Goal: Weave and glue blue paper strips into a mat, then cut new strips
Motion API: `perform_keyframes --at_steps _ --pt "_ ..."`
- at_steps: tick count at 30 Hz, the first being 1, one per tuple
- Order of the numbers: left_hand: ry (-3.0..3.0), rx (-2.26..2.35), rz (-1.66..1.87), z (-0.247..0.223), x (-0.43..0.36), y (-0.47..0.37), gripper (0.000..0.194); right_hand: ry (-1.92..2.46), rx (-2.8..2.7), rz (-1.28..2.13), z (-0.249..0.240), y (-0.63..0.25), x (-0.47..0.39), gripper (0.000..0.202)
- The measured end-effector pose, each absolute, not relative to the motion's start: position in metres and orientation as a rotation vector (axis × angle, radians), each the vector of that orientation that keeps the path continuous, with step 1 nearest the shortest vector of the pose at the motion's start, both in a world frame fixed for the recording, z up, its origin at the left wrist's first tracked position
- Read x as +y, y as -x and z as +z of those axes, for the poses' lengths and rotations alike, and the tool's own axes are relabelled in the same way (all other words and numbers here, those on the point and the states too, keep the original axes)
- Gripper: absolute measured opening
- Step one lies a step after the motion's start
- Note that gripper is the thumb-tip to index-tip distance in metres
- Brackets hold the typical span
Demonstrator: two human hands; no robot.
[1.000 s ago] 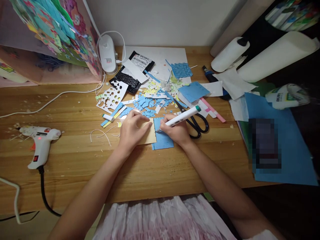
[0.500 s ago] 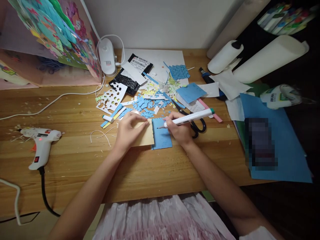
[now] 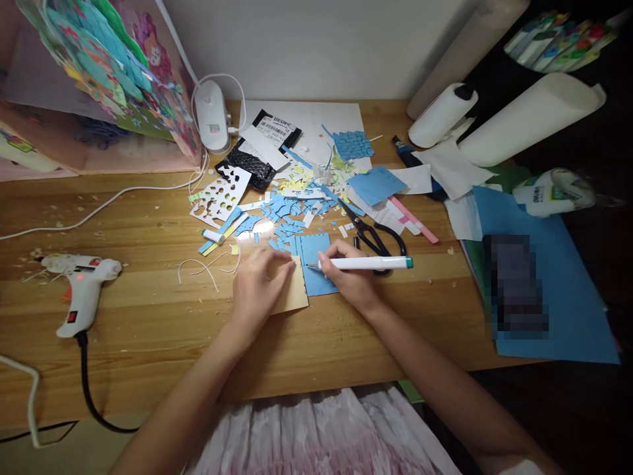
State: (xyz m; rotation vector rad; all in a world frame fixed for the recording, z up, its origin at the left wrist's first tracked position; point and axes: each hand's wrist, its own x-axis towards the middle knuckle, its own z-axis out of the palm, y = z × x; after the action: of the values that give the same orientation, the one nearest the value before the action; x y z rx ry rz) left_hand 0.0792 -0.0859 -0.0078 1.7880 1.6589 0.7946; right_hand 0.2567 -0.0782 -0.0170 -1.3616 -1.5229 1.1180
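Observation:
My left hand (image 3: 258, 284) pinches a cream-coloured card (image 3: 293, 293) by its upper part. The card lies partly over a blue sheet of paper (image 3: 316, 247), so some of the sheet's left side is covered. In my right hand (image 3: 353, 280) is a white marker (image 3: 370, 263) with a green end, its barrel nearly level and pointing right. The marker's tip is at the blue sheet, close to the card's right edge; whether it touches the paper I cannot tell. Black-handled scissors (image 3: 370, 236) lie just beyond my right hand.
Blue and yellow paper scraps (image 3: 284, 206) cover the middle of the desk. A glue gun (image 3: 86, 287) with a glowing red light lies at left, its cord running off the front. Right are a large blue sheet (image 3: 568, 284), a glue bottle (image 3: 548, 191) and white rolls (image 3: 534, 119).
My left hand and the cream card have slid toward me, baring more of the blue sheet's upper left. The marker has tilted from slanting up to nearly level, its tip slightly left and lower.

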Motion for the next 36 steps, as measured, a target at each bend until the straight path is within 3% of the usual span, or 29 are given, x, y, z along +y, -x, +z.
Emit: perform_keyframes --at_steps 36 --pt "-1.799 1.718 0.840 -0.0138 -0.0784 -0.0812 0.007 1.430 -1.598 0.970 -0.0155 -0.2530 -0.0753 0.017"
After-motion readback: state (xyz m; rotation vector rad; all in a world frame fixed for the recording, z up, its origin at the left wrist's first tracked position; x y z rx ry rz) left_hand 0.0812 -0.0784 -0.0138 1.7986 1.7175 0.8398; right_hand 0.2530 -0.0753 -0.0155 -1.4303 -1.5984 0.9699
